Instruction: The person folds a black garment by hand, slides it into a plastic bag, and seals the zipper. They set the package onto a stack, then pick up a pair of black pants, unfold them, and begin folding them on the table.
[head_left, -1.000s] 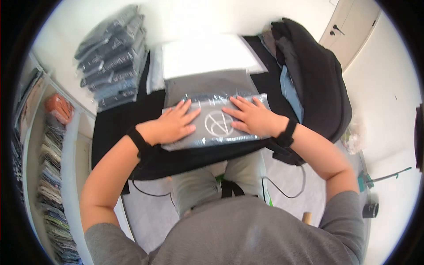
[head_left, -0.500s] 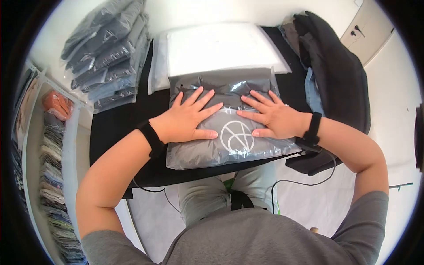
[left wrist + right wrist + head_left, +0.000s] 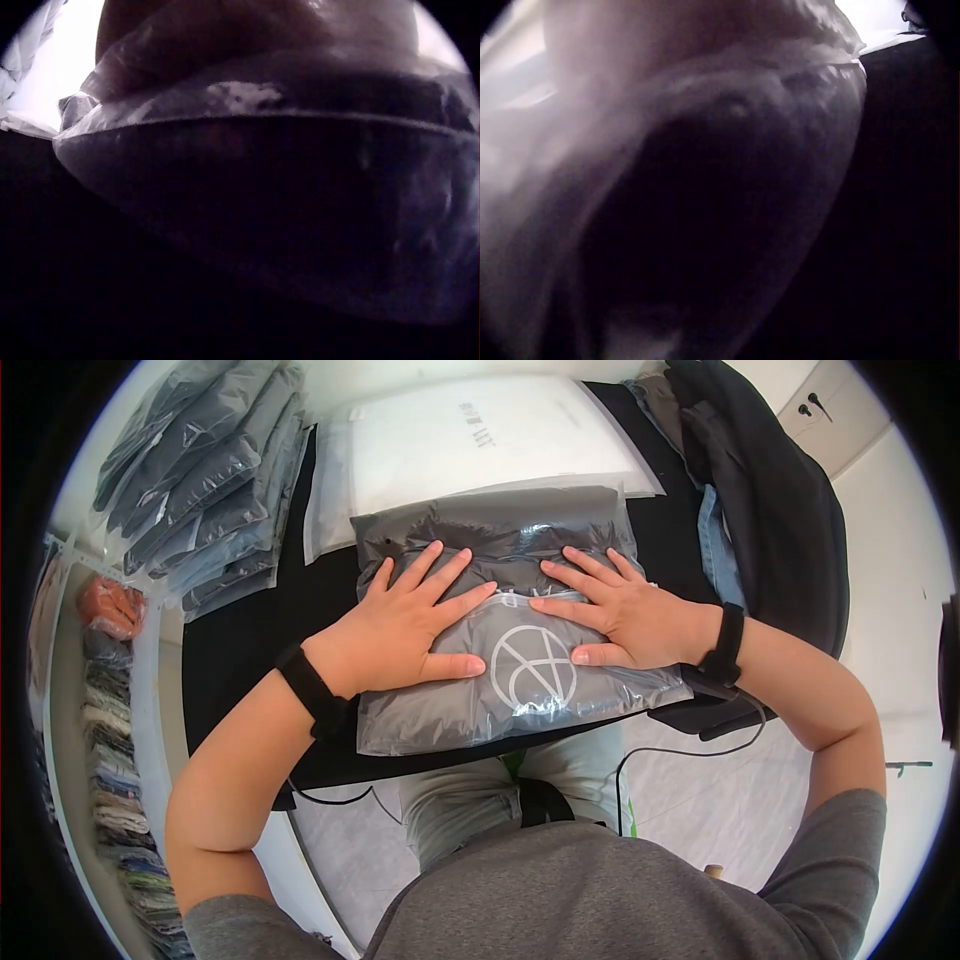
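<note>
A clear plastic bag (image 3: 450, 710) with a white circular logo and dark grey contents lies at the table's near edge. Flat on its left part rests the left hand (image 3: 400, 625), fingers spread. The right hand (image 3: 635, 618) lies on its right part, also with spread fingers, the logo between the two thumbs. In the left wrist view the bag (image 3: 262, 172) fills the middle, the left hand (image 3: 255, 37) above it. The right wrist view has the bag (image 3: 780, 150) below the blurred right hand (image 3: 645, 37).
White plastic bags (image 3: 420, 440) lie behind on the black table (image 3: 240, 670). Bagged garments (image 3: 210, 480) are stacked at the back left, and dark clothing (image 3: 770, 510) with some denim is heaped at the right. Shelves (image 3: 150, 710) of folded clothes stand at the far left.
The hands have spread further over the bag since a second ago, and more of its dark upper part and logo shows. The head view has shifted closer to the table.
</note>
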